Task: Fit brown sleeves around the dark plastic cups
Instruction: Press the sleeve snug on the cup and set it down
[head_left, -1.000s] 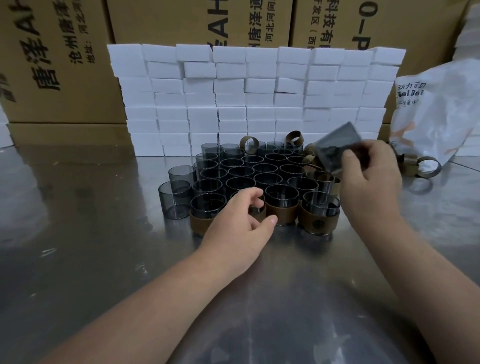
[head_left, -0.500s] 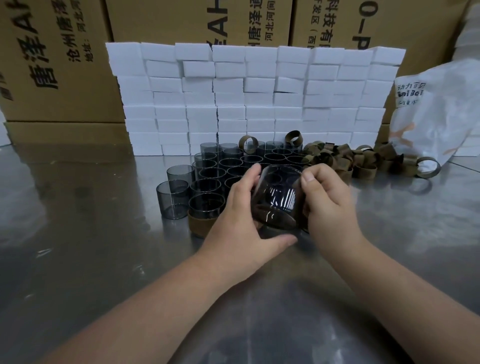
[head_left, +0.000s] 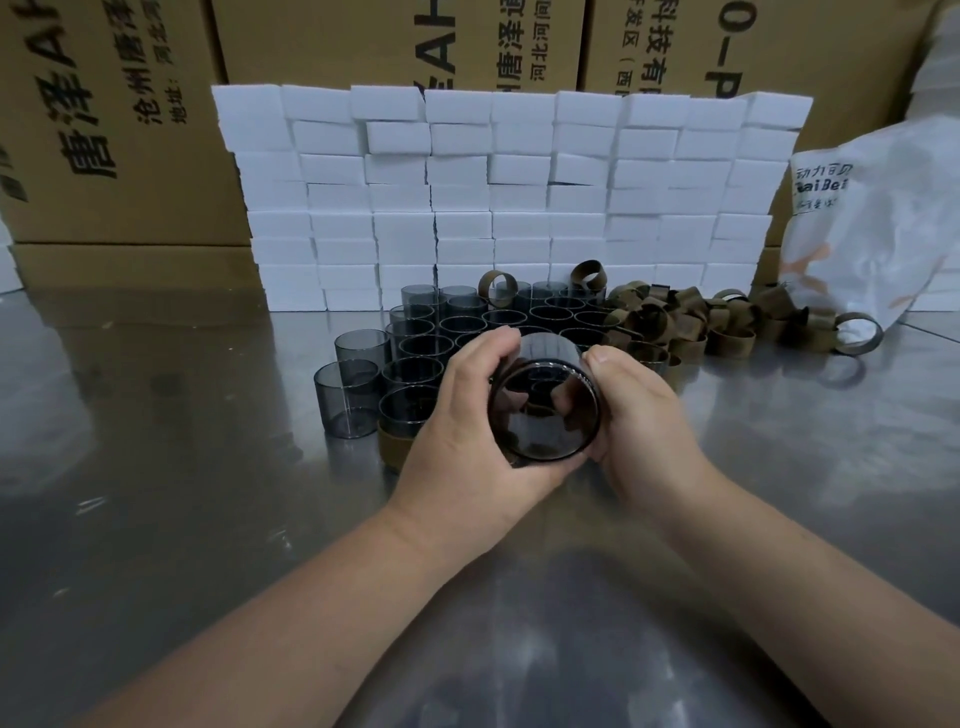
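Left hand (head_left: 467, 431): fingers curled round one dark cup (head_left: 545, 415), held tilted above the table (head_left: 156, 519). Right hand (head_left: 644, 421): grips the same cup's other side. Standing cups (head_left: 441, 332): just behind. Brown sleeves (head_left: 675, 322): heaped to their right.

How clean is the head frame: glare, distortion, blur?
Head view: the wide-angle lens bends the wall of white foam blocks and the brown cardboard boxes outward. The shiny metal tabletop throws soft glare and mirrors the boxes and forearms. The dark translucent plastic cup, gripped by the left hand and right hand, carries reflections on its base. No motion smear there.
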